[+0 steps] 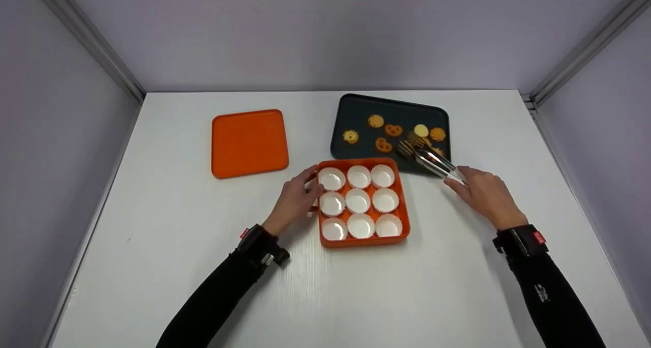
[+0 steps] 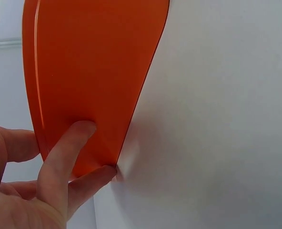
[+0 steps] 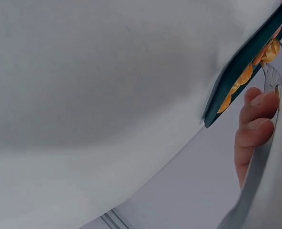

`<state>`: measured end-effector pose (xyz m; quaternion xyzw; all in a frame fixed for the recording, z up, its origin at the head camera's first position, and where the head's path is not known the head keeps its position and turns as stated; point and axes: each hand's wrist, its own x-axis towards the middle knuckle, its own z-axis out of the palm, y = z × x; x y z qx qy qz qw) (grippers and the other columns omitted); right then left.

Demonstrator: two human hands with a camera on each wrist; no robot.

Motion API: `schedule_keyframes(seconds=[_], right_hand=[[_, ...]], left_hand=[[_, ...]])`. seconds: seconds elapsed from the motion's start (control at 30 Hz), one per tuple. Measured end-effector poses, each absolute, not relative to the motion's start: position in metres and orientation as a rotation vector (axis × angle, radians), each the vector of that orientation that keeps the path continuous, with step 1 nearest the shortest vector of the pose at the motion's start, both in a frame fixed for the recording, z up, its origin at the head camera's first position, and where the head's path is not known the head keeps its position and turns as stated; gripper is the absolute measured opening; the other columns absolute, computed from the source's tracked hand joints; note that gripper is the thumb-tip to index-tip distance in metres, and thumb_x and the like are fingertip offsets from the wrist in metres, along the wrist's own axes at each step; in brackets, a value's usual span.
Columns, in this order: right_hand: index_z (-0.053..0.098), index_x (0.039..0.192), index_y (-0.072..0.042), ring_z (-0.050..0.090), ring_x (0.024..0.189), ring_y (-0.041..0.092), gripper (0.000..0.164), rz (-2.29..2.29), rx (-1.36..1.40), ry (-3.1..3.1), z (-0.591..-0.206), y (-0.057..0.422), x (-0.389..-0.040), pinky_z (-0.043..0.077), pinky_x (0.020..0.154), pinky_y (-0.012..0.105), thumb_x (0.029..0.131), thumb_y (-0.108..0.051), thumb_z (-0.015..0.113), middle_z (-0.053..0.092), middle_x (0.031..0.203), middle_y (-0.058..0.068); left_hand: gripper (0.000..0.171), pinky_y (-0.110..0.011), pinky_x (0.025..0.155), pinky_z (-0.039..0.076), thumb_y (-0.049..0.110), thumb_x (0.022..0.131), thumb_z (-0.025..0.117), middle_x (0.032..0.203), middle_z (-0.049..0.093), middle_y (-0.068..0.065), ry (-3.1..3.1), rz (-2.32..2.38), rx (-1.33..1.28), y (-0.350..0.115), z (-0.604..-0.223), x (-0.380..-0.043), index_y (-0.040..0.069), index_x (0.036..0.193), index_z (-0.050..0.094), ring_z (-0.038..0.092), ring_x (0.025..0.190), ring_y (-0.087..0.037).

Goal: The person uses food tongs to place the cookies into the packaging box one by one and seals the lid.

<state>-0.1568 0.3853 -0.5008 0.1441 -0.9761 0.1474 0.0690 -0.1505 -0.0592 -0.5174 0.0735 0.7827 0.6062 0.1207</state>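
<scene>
An orange box (image 1: 364,243) stands on the white table, with rows of white paper cups (image 1: 357,200) inside. At its left side, my left hand (image 1: 297,198) grips the wall; the left wrist view shows fingertips (image 2: 86,128) pressed to the orange side and another finger at the rim. My right hand (image 1: 485,193) holds silver tongs (image 1: 432,162) with fork-like ends. Those ends are over the right part of a dark tray (image 1: 351,109), among cookies. In the right wrist view, the tongs (image 3: 273,76) reach close to a golden cookie (image 3: 270,50).
Pretzel-shaped cookies (image 1: 383,145), a flower-shaped cookie (image 1: 350,137) and round ones (image 1: 376,121) lie spread on the dark tray. A flat orange lid or tray (image 1: 249,144) lies at the back left. Pale walls (image 1: 325,37) enclose the table's back and sides.
</scene>
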Motion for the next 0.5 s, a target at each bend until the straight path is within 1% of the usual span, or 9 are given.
schedule_keyframes(seconds=[0.17, 0.3, 0.4, 0.5], right_hand=[[0.065, 0.125, 0.014, 0.07, 0.092, 0.047, 0.053, 0.452, 0.46, -2.908, -0.5, 0.383, -0.155, 0.058, 0.078, 0.061, 0.1, -0.032, 0.071, 0.071, 0.111, 0.032], [0.067, 0.122, 0.014, 0.071, 0.089, 0.046, 0.049, 0.467, 0.502, -2.848, -0.496, 0.38, -0.152, 0.059, 0.074, 0.06, 0.099, -0.029, 0.073, 0.072, 0.108, 0.031], [0.066, 0.123, 0.014, 0.071, 0.091, 0.046, 0.049, 0.462, 0.503, -2.833, -0.491, 0.377, -0.149, 0.058, 0.077, 0.061, 0.098, -0.027, 0.074, 0.071, 0.111, 0.032], [0.065, 0.126, 0.014, 0.07, 0.098, 0.048, 0.051, 0.459, 0.489, -2.843, -0.485, 0.374, -0.147, 0.057, 0.083, 0.063, 0.097, -0.026, 0.075, 0.069, 0.116, 0.033]], left_hand=[[0.06, -0.035, 0.073, 0.064, 0.014, 0.105, 0.058, 0.153, 0.05, -0.022, 2.302, 1.771, 0.235, -0.061, -0.519, -0.149, 0.002, 0.16, 0.037, 0.068, 0.117, -0.031], [0.06, -0.035, 0.074, 0.064, 0.014, 0.105, 0.058, 0.153, 0.05, -0.022, 2.283, 1.783, 0.217, -0.062, -0.52, -0.149, 0.002, 0.16, 0.037, 0.066, 0.121, -0.032], [0.06, -0.036, 0.075, 0.064, 0.017, 0.105, 0.058, 0.153, 0.05, -0.022, 2.227, 1.815, 0.196, -0.063, -0.52, -0.15, 0.004, 0.16, 0.038, 0.066, 0.122, -0.032], [0.061, -0.037, 0.077, 0.064, 0.018, 0.104, 0.059, 0.154, 0.049, -0.021, 2.184, 1.835, 0.18, -0.064, -0.52, -0.151, 0.006, 0.16, 0.038, 0.065, 0.123, -0.032]])
